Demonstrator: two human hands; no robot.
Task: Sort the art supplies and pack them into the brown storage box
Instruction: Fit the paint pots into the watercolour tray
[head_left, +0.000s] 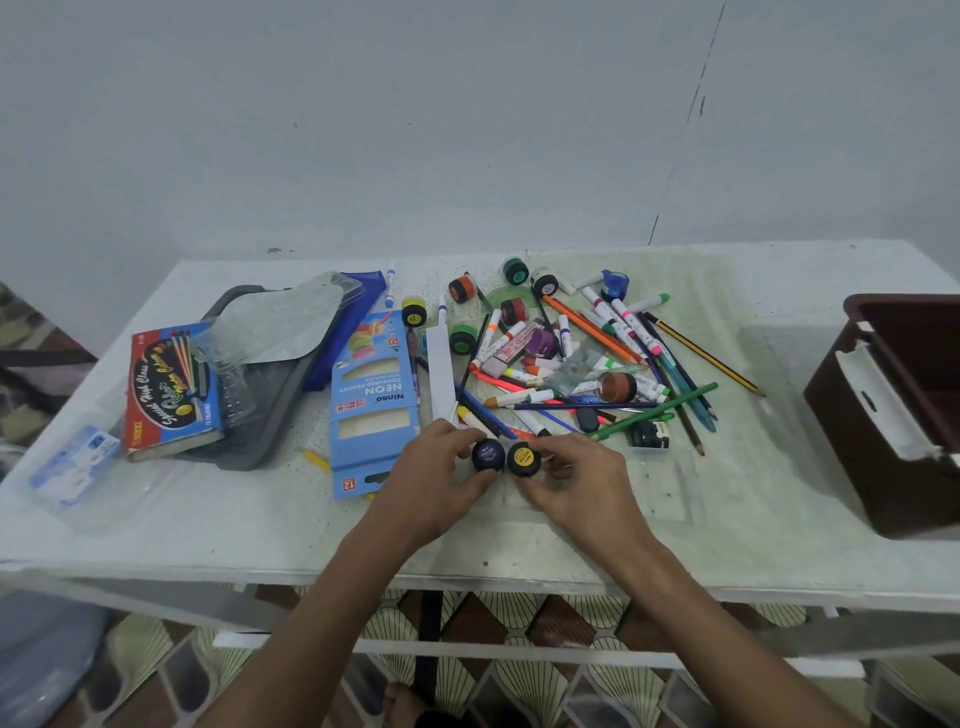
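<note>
Blue "Ninso NEON" coloured-pencil box beside left hand.

The brown storage box, far right of the right hand, is cut off by the frame edge. Print on the two paint pots' lids in both grips is too small to read. Left of the left hand, the counter edge blurs.

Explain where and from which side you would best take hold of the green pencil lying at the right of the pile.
Probably the green pencil is best pinched near its upper right end, coming from above with the fingers across the shaft: that end lies free, while the lower left end runs into the clutter.
</note>
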